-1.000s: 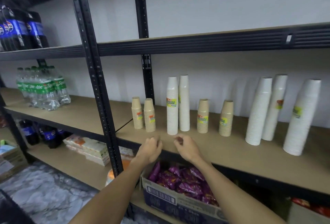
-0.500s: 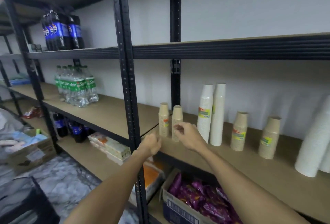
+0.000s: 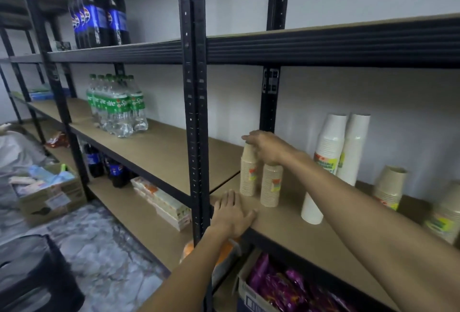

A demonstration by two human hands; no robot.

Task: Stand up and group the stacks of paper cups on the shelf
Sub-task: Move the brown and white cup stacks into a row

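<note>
Two short brown cup stacks stand upright side by side on the brown shelf board (image 3: 286,227): a left one (image 3: 248,175) and a right one (image 3: 271,186). My right hand (image 3: 267,146) is closed over the tops of both. My left hand (image 3: 232,213) lies flat, fingers spread, on the shelf's front edge beside the black post. To the right stand two tall white cup stacks (image 3: 331,152), partly hidden by my right forearm. Two more brown stacks (image 3: 389,189) (image 3: 445,217) stand further right.
A black upright post (image 3: 196,112) stands just left of my left hand. Green-labelled clear bottles (image 3: 117,107) sit on the left bay, dark cola bottles (image 3: 97,20) above. A box of purple packets (image 3: 286,286) sits on the shelf below. Boxes and a black crate are on the floor.
My right hand rose from the front of the brown stacks onto their tops. My left hand opened and settled flat on the shelf edge. The view swung left, so the cups sit further right.
</note>
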